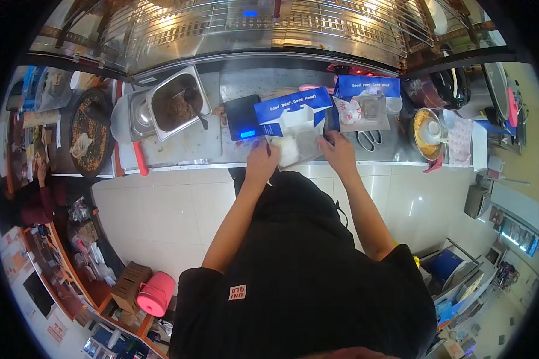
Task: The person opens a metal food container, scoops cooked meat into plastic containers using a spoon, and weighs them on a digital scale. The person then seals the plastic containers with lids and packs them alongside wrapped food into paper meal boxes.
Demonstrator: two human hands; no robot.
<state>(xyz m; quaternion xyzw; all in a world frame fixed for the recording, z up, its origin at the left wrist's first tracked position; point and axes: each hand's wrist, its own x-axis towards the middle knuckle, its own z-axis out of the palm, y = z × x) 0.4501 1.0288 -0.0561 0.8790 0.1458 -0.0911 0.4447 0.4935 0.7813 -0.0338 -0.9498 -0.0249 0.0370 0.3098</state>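
An opened blue-and-white cardboard food box point(293, 109) lies at the counter's front edge with its printed lid flap tilted back. Inside its near part sit a white mound that looks like rice point(288, 151) and a clear plastic tub point(308, 145). My left hand point(262, 161) has its fingers curled at the box's left side, close to the white mound. On the opposite side my right hand point(340, 152) grips the edge by the tub, thumb inward. Left of the box rests a dark digital scale point(242, 113) with a lit blue display.
A second opened box point(368, 87) holds a wrapped round item point(349, 112). Scissors point(369, 140) lie in front of it. A steel pan point(178, 103) of dark food stands left, beside a red handle point(140, 158). Rightward is a yellow-filled bowl point(426, 133). Another person's hand point(41, 167) shows far left.
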